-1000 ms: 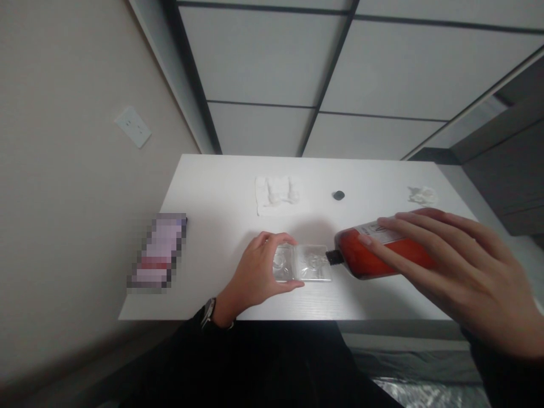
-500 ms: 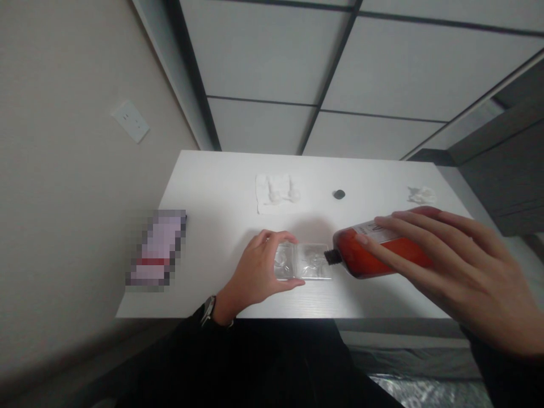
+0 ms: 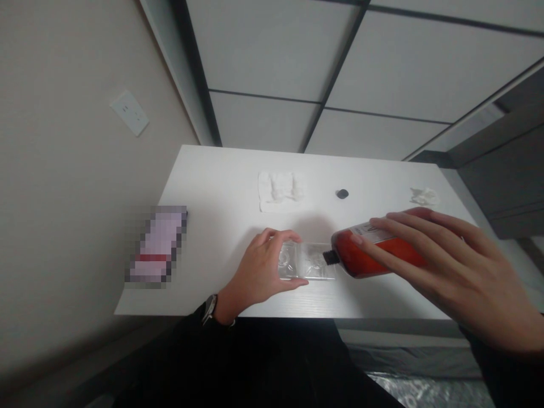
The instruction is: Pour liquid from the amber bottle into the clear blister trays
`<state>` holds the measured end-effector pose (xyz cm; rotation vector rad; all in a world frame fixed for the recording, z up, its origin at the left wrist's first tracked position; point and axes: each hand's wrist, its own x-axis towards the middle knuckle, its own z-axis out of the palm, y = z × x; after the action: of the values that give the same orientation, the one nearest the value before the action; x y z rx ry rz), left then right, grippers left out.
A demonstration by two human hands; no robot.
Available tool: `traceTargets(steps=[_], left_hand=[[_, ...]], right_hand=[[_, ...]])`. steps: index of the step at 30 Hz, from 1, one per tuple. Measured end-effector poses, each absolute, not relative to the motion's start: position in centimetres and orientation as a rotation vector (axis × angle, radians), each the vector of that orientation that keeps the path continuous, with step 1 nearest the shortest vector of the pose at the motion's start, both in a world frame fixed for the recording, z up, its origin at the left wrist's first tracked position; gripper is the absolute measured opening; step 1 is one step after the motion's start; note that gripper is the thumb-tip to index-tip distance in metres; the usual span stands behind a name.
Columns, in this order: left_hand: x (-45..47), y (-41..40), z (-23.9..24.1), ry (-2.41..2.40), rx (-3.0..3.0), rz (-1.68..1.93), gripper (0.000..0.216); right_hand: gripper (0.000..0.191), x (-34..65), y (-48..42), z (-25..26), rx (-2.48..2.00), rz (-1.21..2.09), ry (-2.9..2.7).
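Observation:
My left hand (image 3: pixel 266 263) is closed round the left end of a clear plastic case (image 3: pixel 313 263) lying on the table, thumb along its near edge and fingers at its far edge. The case has two parts with round moulded shapes inside. A red-orange bottle (image 3: pixel 399 252) with a white label is gripped from above in my right hand (image 3: pixel 450 266). It lies tilted almost flat, and its dark threaded neck (image 3: pixel 330 258) points left over the right end of the case. I cannot tell whether liquid is coming out.
On the white table (image 3: pixel 212 238), a white tissue (image 3: pixel 267 201) with whitish objects lies behind the case. A small dark cap (image 3: pixel 342 194) sits to its right, and crumpled tissue (image 3: pixel 424 196) at the far right. A pixelated phone-like object (image 3: pixel 159 243) lies left, near the wall.
The bottle's neck has shifted slightly left, further over the case. Both hands keep their grip, and the view has moved a little.

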<state>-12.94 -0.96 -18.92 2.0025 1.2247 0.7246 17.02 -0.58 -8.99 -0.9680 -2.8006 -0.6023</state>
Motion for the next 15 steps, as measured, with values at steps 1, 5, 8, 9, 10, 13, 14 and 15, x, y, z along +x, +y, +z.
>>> traceTargets(steps=[1, 5, 8, 9, 10, 13, 14, 15], left_hand=[[-12.9, -1.0, -18.9, 1.224, 2.001, 0.725, 0.071], [-12.9, -1.0, -19.0, 1.22, 1.998, 0.725, 0.073], [-12.9, -1.1, -19.0, 1.218, 1.987, 0.717, 0.074], [-12.9, -1.1, -18.9, 1.214, 1.982, 0.713, 0.074], [-12.9, -1.1, -18.9, 1.209, 1.978, 0.707, 0.074], [-12.9, -1.2, -18.8, 1.2, 1.964, 0.693, 0.074], [-12.9, -1.2, -18.8, 1.201, 1.959, 0.687, 0.074], [-13.0, -1.3, -18.8, 1.202, 1.956, 0.683, 0.075]], right_hand=[[0.079, 16.9, -0.5, -9.0, -0.977, -0.57, -2.8], [0.079, 16.7, -0.4, -9.0, -0.902, -0.595, -2.806], [0.077, 17.5, -0.4, -9.5, -0.844, -0.659, -2.809], [0.074, 18.0, -0.5, -9.8, -0.838, -0.642, -2.812], [0.072, 18.5, -0.5, -10.2, -0.841, -0.604, -2.816], [0.07, 19.4, -0.6, -11.3, -0.886, -0.443, -2.81], [0.07, 19.4, -0.7, -11.7, -0.923, -0.4, -2.784], [0.071, 19.2, -0.8, -12.0, -0.974, -0.37, -2.733]])
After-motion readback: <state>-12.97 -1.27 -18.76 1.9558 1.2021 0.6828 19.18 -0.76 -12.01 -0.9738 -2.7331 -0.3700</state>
